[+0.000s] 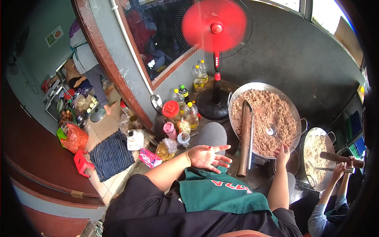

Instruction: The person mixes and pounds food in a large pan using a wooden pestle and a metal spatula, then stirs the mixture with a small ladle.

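In the head view, my left hand is held palm up over my lap, fingers spread, with nothing in it. My right hand is at the front rim of a large wok, its fingers drawn together over the edge of the food; whatever they hold is too small to make out. Brown, crumbly cooked food fills the wok. A small clear round dish sits in it. Across the wok's left side lies a long wooden-handled stirring tool, its handle sticking out towards me. A green apron covers my lap.
A red fan stands behind the wok. Oil bottles, a red-lidded jar and bags are on the left. At right, a co-worker's hands grip a tool over a second wok. Another person is beyond the doorway.
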The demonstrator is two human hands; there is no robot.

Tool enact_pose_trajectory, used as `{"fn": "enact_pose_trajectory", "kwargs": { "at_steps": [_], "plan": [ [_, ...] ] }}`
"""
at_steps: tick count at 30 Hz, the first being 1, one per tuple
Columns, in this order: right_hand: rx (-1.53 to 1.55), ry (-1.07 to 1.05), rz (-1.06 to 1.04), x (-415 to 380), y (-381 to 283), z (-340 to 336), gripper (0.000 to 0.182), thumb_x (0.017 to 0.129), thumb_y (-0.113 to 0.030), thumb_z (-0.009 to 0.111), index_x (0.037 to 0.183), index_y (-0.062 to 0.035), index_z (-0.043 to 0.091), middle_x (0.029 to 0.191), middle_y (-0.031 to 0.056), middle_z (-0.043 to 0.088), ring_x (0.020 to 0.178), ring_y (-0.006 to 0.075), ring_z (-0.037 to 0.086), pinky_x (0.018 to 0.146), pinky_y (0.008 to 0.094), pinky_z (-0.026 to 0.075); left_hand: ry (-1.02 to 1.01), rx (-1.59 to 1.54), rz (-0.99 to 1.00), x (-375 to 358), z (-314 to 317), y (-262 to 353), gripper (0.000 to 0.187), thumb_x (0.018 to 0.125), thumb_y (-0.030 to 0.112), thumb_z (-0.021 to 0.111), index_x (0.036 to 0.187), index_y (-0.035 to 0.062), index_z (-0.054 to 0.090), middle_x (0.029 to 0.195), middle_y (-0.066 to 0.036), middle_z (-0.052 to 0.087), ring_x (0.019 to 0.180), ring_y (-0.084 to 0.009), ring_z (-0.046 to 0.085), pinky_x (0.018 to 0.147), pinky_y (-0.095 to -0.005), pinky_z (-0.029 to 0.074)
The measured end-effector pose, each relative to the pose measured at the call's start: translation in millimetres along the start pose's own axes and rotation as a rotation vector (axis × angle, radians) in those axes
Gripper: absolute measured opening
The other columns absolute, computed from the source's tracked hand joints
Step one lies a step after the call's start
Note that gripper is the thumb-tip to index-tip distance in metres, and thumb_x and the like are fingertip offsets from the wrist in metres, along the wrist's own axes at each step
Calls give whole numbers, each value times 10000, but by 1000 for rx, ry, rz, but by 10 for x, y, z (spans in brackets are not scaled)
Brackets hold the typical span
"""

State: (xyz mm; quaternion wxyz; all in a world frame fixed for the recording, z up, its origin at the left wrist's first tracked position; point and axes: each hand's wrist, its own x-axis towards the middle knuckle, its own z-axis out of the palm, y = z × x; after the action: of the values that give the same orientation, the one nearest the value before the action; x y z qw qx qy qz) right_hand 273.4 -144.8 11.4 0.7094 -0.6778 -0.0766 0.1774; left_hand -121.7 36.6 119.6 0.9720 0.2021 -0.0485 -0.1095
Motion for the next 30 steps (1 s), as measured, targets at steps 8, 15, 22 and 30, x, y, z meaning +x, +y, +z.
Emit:
{"fn": "enact_pose_trajectory", "kwargs": {
  "at_steps": [8, 15, 22, 30],
  "plan": [
    [-43, -6, 6, 97, 86, -28, 218, 932, -212, 556, 1117, -99, 531, 784, 79, 614, 551, 153, 598, 469, 245, 469, -6, -6, -7, 10, -8, 25, 823, 813, 374, 668, 1472, 242, 193, 1439, -213, 315, 1333, -361, 328, 1038, -539, 336],
    [-30, 5, 22, 59, 83, -65, 206, 928, -206, 564, 1107, -107, 539, 777, 77, 611, 535, 152, 592, 462, 243, 468, -9, -8, -10, 12, 12, 5, 830, 808, 378, 671, 1471, 237, 193, 1436, -214, 316, 1331, -363, 330, 1037, -542, 336],
    [13, 25, -17, 150, 172, -56, 205, 928, -174, 567, 1104, -75, 532, 785, 80, 603, 581, 156, 606, 474, 244, 480, -17, 4, -5, 16, 6, -11, 832, 810, 384, 667, 1474, 238, 187, 1434, -217, 320, 1331, -363, 329, 1038, -539, 334],
    [44, 64, -65, 180, 165, 16, 193, 938, -146, 551, 1100, -43, 528, 830, 83, 597, 672, 175, 640, 541, 249, 511, -38, -1, -28, 85, 5, -6, 841, 809, 388, 668, 1477, 240, 179, 1438, -218, 312, 1333, -364, 324, 1037, -534, 335]
  ]
}}
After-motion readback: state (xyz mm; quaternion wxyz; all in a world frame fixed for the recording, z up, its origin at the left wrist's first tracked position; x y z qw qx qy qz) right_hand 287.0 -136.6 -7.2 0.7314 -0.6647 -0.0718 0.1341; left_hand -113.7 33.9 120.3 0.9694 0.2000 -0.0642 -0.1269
